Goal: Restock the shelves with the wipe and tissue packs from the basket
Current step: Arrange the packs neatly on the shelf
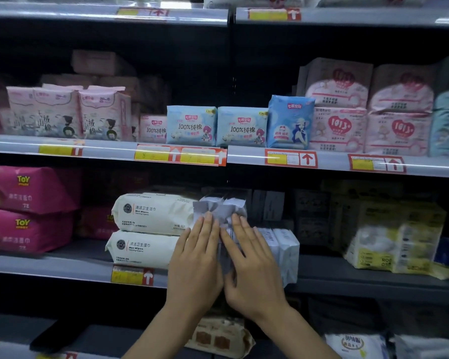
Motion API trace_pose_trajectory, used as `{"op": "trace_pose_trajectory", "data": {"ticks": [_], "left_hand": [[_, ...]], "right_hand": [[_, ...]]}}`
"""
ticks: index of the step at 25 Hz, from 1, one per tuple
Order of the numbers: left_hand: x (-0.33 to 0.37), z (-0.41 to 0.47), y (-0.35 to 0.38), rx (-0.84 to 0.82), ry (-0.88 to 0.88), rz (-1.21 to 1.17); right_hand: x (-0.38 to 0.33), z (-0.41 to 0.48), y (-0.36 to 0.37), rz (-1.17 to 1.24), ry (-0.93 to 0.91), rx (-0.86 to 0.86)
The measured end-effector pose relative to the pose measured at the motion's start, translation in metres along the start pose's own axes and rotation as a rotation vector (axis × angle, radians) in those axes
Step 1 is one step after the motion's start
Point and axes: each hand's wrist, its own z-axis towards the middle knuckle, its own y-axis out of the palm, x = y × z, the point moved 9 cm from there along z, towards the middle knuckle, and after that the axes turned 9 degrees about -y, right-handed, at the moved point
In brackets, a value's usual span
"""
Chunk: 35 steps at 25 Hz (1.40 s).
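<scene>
**A:** How are our hands?

**B:** Our left hand [197, 257] and our right hand [254, 268] are both flat. The fingers are straight and hold nothing. They press on the front end of the grey pack [218, 208].

**A:** Where is that pack?

**B:** Just right of the cream wipe packs [151, 213], right against them, on the same shelf [49, 268]. It lies straight ahead of our palms. Its long side seems to run back into the shelf. Our left hand is nearer the cream packs. We think a straight push back comes next.

Grey pack [222, 209] largely covered (print unreadable); price labels [151, 154] too blurred to read.
</scene>
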Motion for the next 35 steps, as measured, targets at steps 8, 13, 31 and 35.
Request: {"op": "trace_pose_trajectory", "data": {"ticks": [8,13,31,35], "left_hand": [[0.024,-0.043,0.013,-0.081,0.017,-0.01],[0.023,-0.045,0.038,-0.083,0.076,0.056],[0.049,-0.062,0.032,0.013,0.2,0.102],[0.099,-0.049,0.008,-0.026,0.295,-0.011]], "right_hand": [[0.08,-0.086,-0.017,0.501,0.883,0.217],[0.086,-0.079,0.002,0.313,0.88,0.167],[0.088,-0.093,-0.011,0.369,0.767,-0.04],[0.098,-0.112,-0.034,0.415,0.72,-0.006]]}}
